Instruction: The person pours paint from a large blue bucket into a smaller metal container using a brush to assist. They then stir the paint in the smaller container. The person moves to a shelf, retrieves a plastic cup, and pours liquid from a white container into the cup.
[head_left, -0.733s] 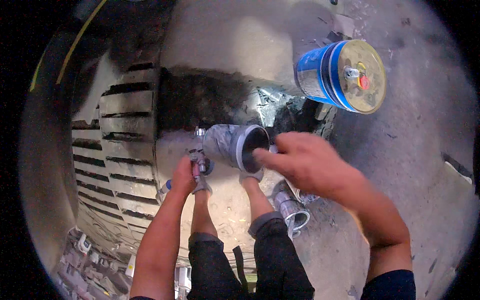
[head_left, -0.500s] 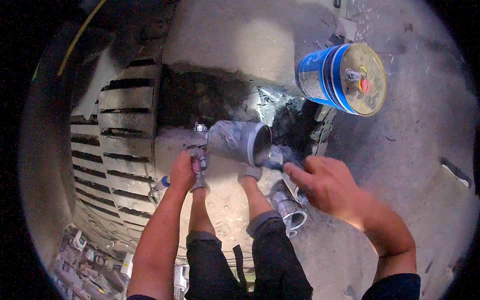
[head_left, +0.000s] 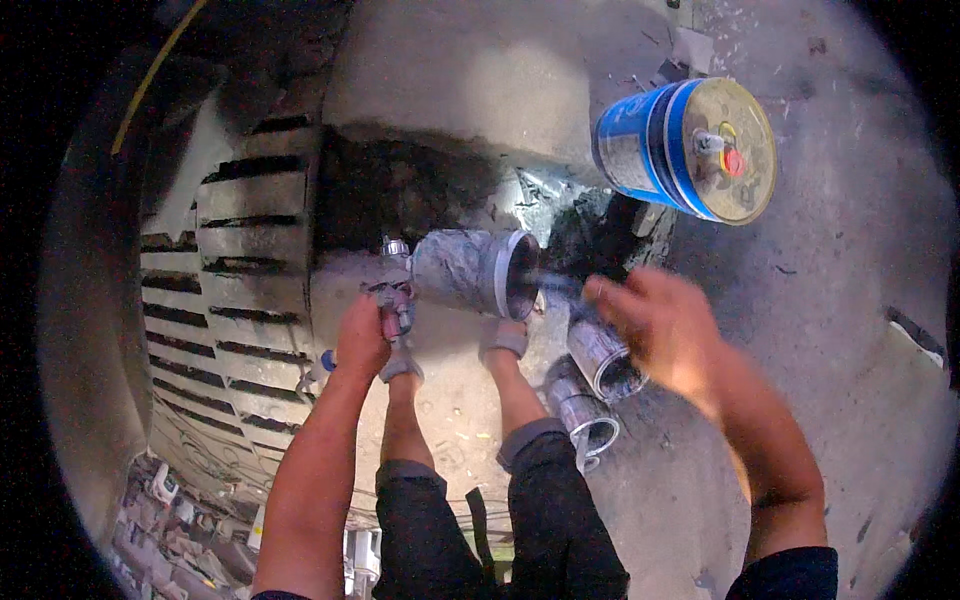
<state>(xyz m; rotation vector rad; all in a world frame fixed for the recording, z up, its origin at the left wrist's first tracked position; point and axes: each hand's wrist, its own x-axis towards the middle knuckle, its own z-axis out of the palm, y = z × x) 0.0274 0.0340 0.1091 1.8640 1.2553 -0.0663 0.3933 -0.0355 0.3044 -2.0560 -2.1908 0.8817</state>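
In my left hand (head_left: 364,338) is a spray gun (head_left: 396,308) with a reddish handle, fingers wrapped round it. A large paint-smeared grey cup (head_left: 455,270) lies sideways at the gun, its open mouth turned to the right. My right hand (head_left: 665,325), blurred by motion, is closed on a brush (head_left: 550,282) whose smeared far end reaches into the cup's mouth. Below that hand, two paint-streaked metal cans (head_left: 605,360) (head_left: 580,410) lie or stand tilted close together on the floor.
A blue drum (head_left: 650,145) with a yellowish lid and red cap stands at the far right. Slatted pale panels (head_left: 255,270) run along the left. A dark wet patch (head_left: 400,195) with crumpled silvery sheeting (head_left: 535,200) spreads ahead. Clutter (head_left: 180,530) lies at the lower left.
My right hand has moved up and slightly right, and the brush end has shifted from beside the cup's lower rim into its mouth. One more can shows below the hand.
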